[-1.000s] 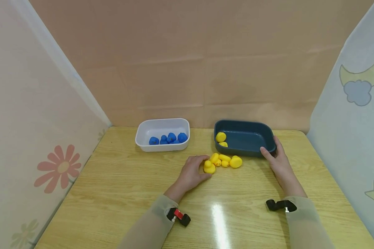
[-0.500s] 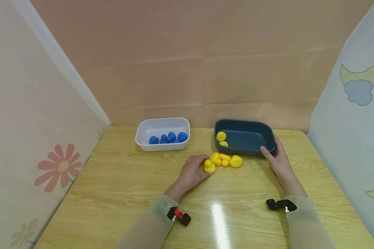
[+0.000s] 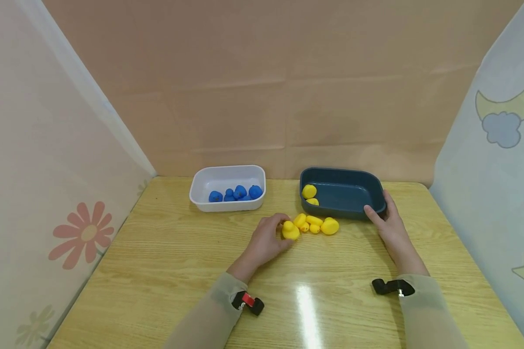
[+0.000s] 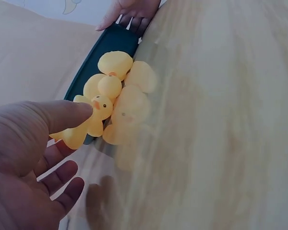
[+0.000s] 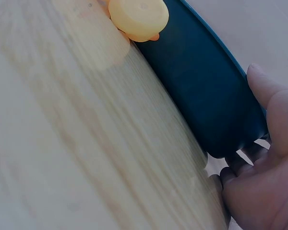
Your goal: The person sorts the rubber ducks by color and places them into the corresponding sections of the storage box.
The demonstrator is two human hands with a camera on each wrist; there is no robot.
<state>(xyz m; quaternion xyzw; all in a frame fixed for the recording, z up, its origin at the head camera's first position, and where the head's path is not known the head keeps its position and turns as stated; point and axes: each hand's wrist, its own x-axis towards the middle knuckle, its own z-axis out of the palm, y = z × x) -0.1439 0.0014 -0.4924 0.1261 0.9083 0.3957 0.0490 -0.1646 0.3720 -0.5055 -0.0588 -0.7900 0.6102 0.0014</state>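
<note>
A yellow rubber duck [image 3: 290,231] is at the near end of a short row of ducks, pinched between the thumb and fingers of the left hand [image 3: 264,242]; whether it touches the table cannot be told. Just beside it, three more yellow ducks [image 3: 314,221] lie close together on the wooden table [image 3: 179,252], in front of a dark blue-green container [image 3: 342,194].

That container is a shallow, rounded rectangle. Two yellow ducks [image 3: 309,191] sit inside at its left end, the nearer one partly hidden by the front wall; the rest of its floor is bare. The right hand [image 3: 393,232] grips its right end, thumb at the near rim and fingers around the outside.

Well apart to the left stands a white container [image 3: 229,207] of similar shape. Several blue ducks [image 3: 240,192] are bunched along its near side, overlapping too much to count surely. Behind both containers rises a plain brown backdrop [image 3: 244,97].
</note>
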